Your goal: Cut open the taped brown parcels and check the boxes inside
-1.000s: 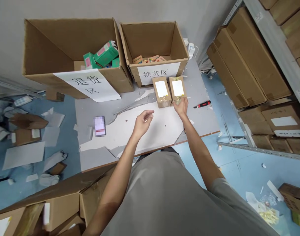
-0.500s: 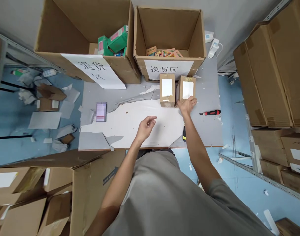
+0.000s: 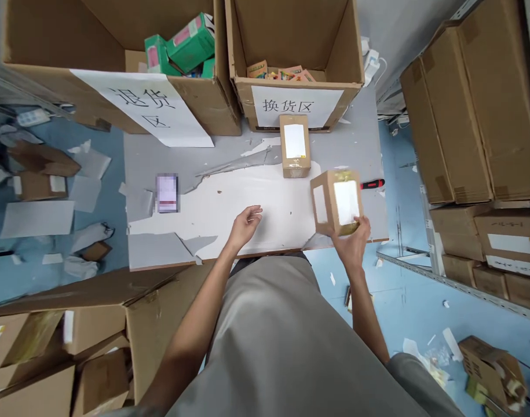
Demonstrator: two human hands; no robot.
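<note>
My right hand (image 3: 351, 238) grips the lower end of a small brown cardboard box (image 3: 328, 209) with white labels on two sides. This carton is tilted over the right front of the table, its near end past the edge. My left hand (image 3: 246, 225) hovers over the white part of the tabletop, fingers loosely bent and apart, holding nothing. A second small cardboard box (image 3: 296, 165) with a white label stands in front of the right-hand large carton. The red handle of a utility knife (image 3: 373, 184) shows beyond the held box, its blade end hidden.
Two large open cartons (image 3: 225, 104) with paper signs line the back; green boxes (image 3: 193, 43) lie in the left one. A phone (image 3: 167, 193) lies on the table (image 3: 147, 249) at left. Stacked cartons (image 3: 486, 116) stand right, and a carton of boxes (image 3: 138, 336) lower left.
My right hand has lifted the right-hand small box from beside the other one and drawn it nearer and rightward. My left hand has barely moved; the view has shifted.
</note>
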